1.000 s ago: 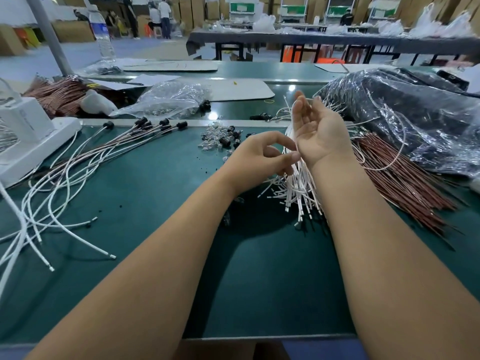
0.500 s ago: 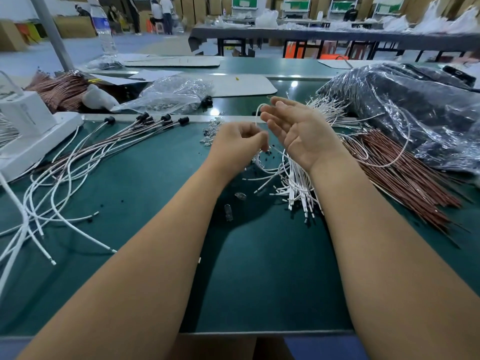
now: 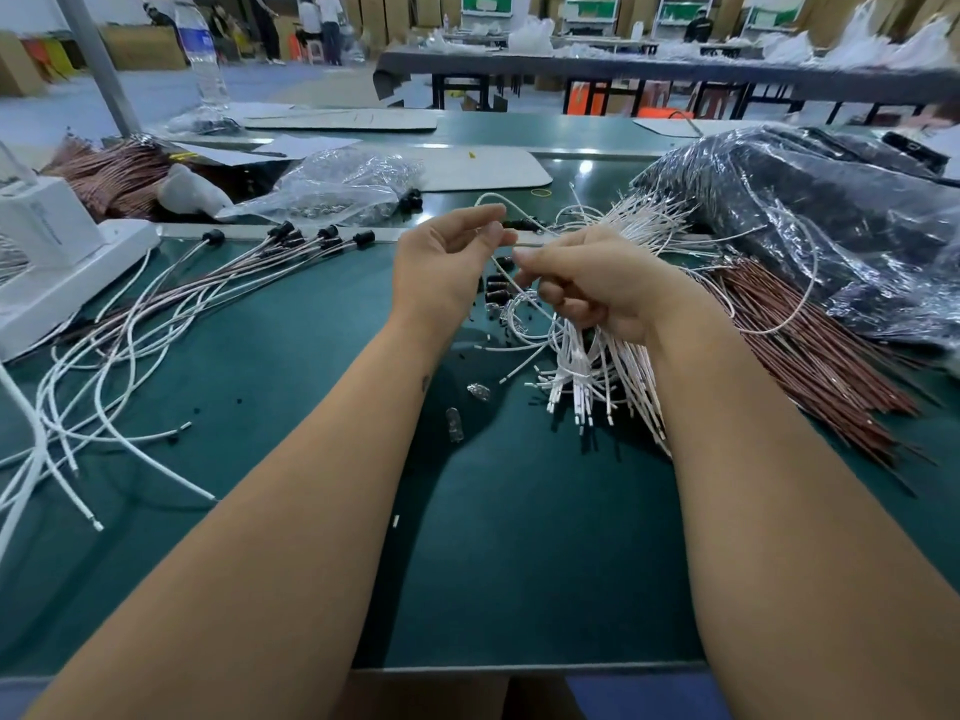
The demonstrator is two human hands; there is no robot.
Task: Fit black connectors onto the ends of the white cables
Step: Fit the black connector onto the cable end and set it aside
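Note:
Over the middle of the green bench, my left hand pinches a thin white cable that loops up above its fingertips. My right hand is closed on the same cable just to the right, thumb nearly touching the left fingers. A bundle of bare white cables lies fanned out under my right hand. Loose black connectors sit on the bench between and just beyond my hands. On the left lie several finished cables with black connectors fitted on their far ends.
A bundle of brown wires lies to the right, beside a large dark plastic bag. A clear bag of parts lies behind the finished cables. A white machine stands at the left edge. A water bottle stands far left.
My hands have drawn together and risen a little. The right hand, open with palm up before, has closed its fingers on a white cable that the left hand also pinches.

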